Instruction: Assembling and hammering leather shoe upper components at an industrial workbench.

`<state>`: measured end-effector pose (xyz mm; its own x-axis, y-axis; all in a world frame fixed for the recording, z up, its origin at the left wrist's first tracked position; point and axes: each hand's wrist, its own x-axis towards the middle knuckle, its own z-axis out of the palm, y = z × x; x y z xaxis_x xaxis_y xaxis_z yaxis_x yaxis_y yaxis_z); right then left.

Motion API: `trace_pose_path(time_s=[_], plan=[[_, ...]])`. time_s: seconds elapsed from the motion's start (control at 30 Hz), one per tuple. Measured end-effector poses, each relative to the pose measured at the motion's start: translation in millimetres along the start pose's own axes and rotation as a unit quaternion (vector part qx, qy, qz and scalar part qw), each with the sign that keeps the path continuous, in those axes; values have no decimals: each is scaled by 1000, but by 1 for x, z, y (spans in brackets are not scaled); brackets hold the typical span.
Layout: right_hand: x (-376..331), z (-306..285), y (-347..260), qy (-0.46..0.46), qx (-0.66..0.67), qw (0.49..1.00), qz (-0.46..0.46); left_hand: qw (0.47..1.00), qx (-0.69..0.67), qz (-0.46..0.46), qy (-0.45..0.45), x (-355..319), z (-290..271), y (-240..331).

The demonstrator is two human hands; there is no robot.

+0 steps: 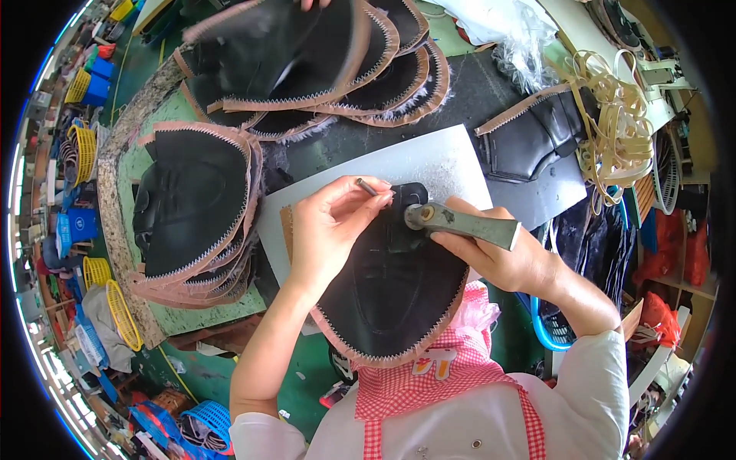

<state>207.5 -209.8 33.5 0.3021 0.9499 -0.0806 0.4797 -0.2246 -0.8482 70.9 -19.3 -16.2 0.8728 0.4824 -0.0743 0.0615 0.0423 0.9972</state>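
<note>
Right now my left hand (331, 230) is pinched shut around a thin metal punch (368, 186), fingertips holding it tilted with its tip down on the upper end of the black leather piece (391, 287) that lies on the pale metal plate (429, 165) in front of me. My right hand (506, 261) is wrapped closed around the handle of a hammer (460, 222), whose round head sits just beside the punch, near touching the same upper tab of the leather. The piece itself has a pink zigzag-cut edge and spreads wide toward my checked apron (445, 383). To do this well, I judge that the punch should stand squarer to the plate before any blow, since a slanted tool may skid across the leather. I would keep my left fingertips low on the shaft but clear of the hammer face, and keep the leather flat so the tab does not shift. Stacks of similar black pieces (192, 207) rest to my left and farther back, well apart from the work, and a tangle of tan straps (613, 115) lies off to the right.
</note>
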Motion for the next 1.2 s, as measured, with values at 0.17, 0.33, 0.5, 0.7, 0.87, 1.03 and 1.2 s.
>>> trace_pose_path(time_s=[0.17, 0.33, 0.5, 0.7, 0.87, 1.03, 1.2], plan=[[8, -22, -18, -9, -41, 999, -27, 997, 74, 0, 37, -2, 8, 8], [16, -20, -43, 34, -34, 995, -89, 943, 280, 180, 19, -15, 4, -1], [2, -2, -2, -34, -103, 993, 54, 998, 3, -60, 7, -2, -4, 4], [10, -19, -13, 17, -23, 1000, -13, 997, 74, 6, -1, -5, -1, 3], [1, -24, -43, 108, 26, 978, -174, 925, 316, 211, 8, -19, 8, 12], [13, -3, -14, 15, -57, 998, -31, 998, 13, -48, 33, -4, -3, 15], [38, -31, -11, 104, -116, 988, -2, 847, 466, 256, 15, 2, -2, 14]])
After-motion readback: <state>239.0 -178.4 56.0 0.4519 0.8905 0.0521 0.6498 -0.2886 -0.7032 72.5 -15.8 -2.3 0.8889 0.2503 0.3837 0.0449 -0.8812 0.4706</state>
